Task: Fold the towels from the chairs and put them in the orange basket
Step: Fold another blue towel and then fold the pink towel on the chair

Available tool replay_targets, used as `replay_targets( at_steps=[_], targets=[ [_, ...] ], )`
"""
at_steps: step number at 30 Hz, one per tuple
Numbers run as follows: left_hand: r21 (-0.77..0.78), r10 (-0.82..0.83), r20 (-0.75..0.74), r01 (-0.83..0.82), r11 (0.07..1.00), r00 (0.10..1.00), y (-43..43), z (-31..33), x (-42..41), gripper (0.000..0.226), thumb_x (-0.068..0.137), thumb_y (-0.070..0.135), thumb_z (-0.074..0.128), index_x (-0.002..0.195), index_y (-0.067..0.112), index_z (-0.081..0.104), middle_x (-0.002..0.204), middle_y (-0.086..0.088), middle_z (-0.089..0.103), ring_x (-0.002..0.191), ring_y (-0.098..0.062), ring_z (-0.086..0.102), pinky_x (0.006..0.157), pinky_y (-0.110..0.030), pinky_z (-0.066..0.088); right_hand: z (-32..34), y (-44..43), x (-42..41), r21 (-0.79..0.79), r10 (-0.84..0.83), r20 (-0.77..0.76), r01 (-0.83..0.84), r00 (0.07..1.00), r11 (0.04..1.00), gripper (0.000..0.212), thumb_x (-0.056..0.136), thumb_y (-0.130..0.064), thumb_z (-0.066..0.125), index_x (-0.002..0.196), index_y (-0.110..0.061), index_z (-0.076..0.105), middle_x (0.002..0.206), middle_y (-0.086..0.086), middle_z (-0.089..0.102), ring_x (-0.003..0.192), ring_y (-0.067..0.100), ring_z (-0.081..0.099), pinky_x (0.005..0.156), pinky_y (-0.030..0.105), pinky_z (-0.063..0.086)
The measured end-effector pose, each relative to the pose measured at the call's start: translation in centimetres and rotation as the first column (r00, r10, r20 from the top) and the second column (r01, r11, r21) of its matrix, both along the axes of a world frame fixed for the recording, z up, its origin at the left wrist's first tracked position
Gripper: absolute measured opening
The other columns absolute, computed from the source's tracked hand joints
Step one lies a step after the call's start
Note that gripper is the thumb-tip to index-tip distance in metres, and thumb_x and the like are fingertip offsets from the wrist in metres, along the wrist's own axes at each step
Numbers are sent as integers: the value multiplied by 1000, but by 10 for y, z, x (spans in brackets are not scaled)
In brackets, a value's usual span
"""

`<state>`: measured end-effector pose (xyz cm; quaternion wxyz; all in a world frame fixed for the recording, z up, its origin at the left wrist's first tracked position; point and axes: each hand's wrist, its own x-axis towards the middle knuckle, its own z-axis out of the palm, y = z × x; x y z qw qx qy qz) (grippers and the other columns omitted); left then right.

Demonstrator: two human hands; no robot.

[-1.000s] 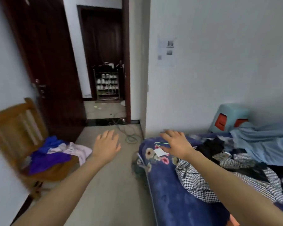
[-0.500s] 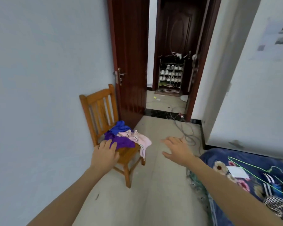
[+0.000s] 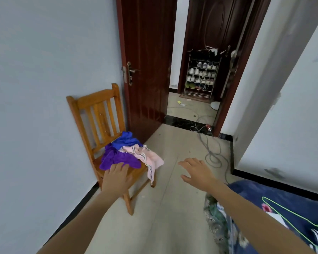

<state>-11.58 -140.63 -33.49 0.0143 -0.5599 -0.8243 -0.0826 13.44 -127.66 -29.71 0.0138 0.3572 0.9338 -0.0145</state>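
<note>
A wooden chair [image 3: 97,114] stands against the left wall. On its seat lie a purple towel [image 3: 117,158], a blue towel [image 3: 126,139] and a pink striped towel [image 3: 149,158] that hangs over the front edge. My left hand [image 3: 116,177] reaches out with straight fingers, its fingertips at the near edge of the purple towel; it holds nothing. My right hand [image 3: 196,173] is stretched out open over the floor, to the right of the chair and apart from the towels. No orange basket is in view.
A dark wooden door [image 3: 147,70] stands open behind the chair. A grey cable [image 3: 213,154] coils on the floor by the doorway. A bed with a blue floral blanket [image 3: 283,202] and a green wire hanger [image 3: 290,215] fills the lower right. A shoe rack [image 3: 202,76] stands beyond the doorway.
The view has swung left from the bed to the chair and come closer. Both hands have reached forward, the left one arriving at the purple towel's edge.
</note>
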Motion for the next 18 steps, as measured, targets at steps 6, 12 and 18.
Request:
replay_targets(
  at_steps=[6,12,18],
  targets=[
    [-87,254,195,-241,967,947,75,-26,30,46,94,34,44,138,20,37,140,-2,41,129,-23,36,101,-36,35,-15,103,17,-92,37,11,-35,999,995,52,96,-38,41,144,-22,29,143,2,37,130,20,35,102,30,29],
    [-250,394,346,-321,913,851,108,-60,43,44,96,36,40,137,22,38,146,-3,38,132,-26,36,105,-39,35,-44,168,-3,-210,104,33,-95,994,973,51,95,-37,42,143,-21,31,142,3,38,129,20,36,102,30,31],
    [-328,541,383,-437,838,749,162,-88,9,43,95,35,41,135,21,41,141,-3,44,128,-25,40,100,-37,39,-64,247,-64,-205,266,63,-248,962,947,50,94,-33,45,141,-20,34,140,5,40,129,22,36,101,31,30]
  ],
)
